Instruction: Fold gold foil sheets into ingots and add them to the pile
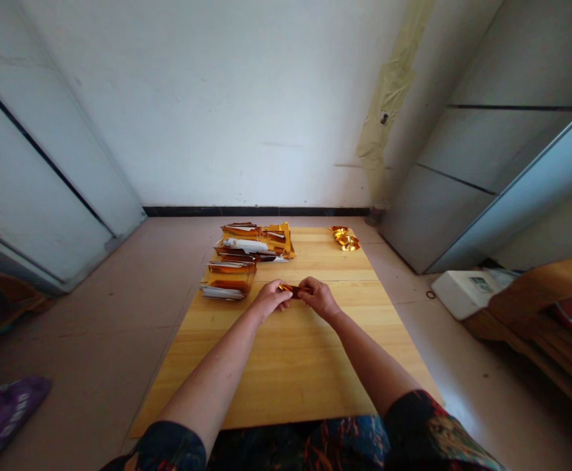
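My left hand (pixel 269 299) and my right hand (pixel 319 298) meet over the middle of a wooden table (pixel 286 373). Between them they pinch a small strip of shiny orange-gold foil (pixel 295 292), one end in each hand. Fingers cover much of the strip. Just left of my left hand lies a stack of folded orange-brown foil sheets (pixel 229 278) with white edges. Behind it is a larger pile of the same orange foil and white pieces (pixel 256 242). At the far right corner sit crumpled gold foil pieces (pixel 345 239).
A white wall (pixel 236 98) with a taped strip (pixel 388 91) rises behind the table. On the right stand a grey refrigerator (pixel 462 176), a white box (pixel 465 293) and wooden furniture (pixel 535 314). A purple bag (pixel 8 415) lies on the floor at left.
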Demonstrator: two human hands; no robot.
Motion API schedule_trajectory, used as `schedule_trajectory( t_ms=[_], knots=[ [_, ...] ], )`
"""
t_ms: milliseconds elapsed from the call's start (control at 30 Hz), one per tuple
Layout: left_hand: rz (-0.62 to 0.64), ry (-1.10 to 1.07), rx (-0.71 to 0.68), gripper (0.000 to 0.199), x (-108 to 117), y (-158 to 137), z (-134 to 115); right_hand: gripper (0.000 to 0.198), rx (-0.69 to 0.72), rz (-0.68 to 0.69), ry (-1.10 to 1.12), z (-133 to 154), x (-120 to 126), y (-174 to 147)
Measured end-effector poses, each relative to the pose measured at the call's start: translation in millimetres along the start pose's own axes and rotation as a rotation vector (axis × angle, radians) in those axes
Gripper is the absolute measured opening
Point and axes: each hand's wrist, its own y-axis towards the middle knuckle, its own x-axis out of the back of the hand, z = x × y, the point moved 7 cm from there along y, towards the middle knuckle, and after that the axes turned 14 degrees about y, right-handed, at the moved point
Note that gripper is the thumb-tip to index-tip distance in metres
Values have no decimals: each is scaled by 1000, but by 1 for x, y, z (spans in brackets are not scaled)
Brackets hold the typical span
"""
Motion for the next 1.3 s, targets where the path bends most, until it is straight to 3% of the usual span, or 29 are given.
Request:
schedule_trajectory(
  t_ms=[200, 367, 533, 667, 900, 1100, 1300],
  knots=[
    [47, 13, -1, 42, -5, -3, 1, 6, 36, -43, -66, -3, 2, -2],
    [111, -26, 19, 38, -5, -7, 5, 8, 42, -22, -77, -7, 4, -3],
    [143, -144, 20, 31, -4, -7, 9, 39, 239, 57, -157, 12, -2, -10],
    [147, -188, 32, 25, -2, -6, 12, 33, 383, 130, -277, 26, -10, -17],
    [119, -149, 0, 30, -3, -5, 10, 21, 345, 105, -263, 17, -7, -15],
    [-46, -29, 35, 26, 2, -2, 11, 23, 293, 98, -162, 15, -10, -17],
    [-102, -29, 39, 26, 4, -3, 10, 17, 230, 99, -38, 12, -15, -21]
  ],
)
